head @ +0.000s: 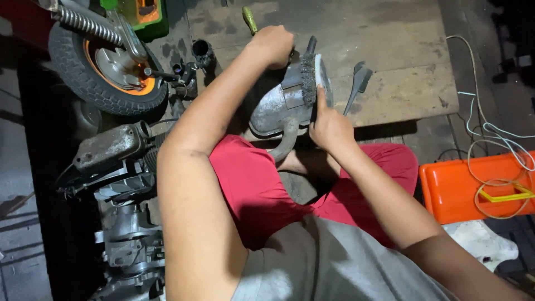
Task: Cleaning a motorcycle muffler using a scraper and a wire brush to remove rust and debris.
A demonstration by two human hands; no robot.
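Scrubbing muffler (276, 108) with wire brush (310, 72).
Right hand (330, 127) pinches the brush, bristles leftward against it; left hand (273, 44) fisted at the far end.

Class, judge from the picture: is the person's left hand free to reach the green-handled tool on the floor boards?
Probably not as things stand. The left hand is gripping the grey metal part, though the green-handled tool lies just beyond it with nothing in between.

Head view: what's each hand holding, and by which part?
Right hand holds a wire brush by its lower end, index finger along its back. Left hand grips the far top edge of the grey metal muffler.
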